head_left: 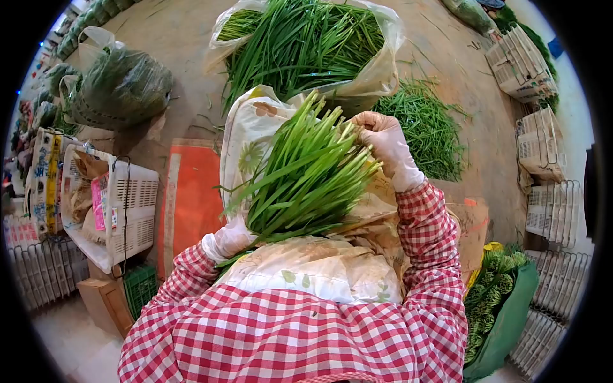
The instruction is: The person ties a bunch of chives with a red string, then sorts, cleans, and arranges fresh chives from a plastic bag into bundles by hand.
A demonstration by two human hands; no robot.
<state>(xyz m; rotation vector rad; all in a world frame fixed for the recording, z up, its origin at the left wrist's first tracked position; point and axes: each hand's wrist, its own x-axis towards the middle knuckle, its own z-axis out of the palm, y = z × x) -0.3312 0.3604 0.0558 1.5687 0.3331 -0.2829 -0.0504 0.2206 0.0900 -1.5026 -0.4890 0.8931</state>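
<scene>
The right hand (383,147) pinched stalk ends of the garlic chives (306,179) bunched over a stained cloth (306,265), the left hand (230,239) at their leaves had a grip too hidden to tell, and beyond sat a plastic bag (390,60) of greens (313,48).

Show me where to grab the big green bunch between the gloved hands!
I'd grab the green bunch around its middle, coming from above: nothing covers it there, and its stalks lie mostly side by side. The left hand is at its lower end, the right hand by the pale stalk ends.
</scene>
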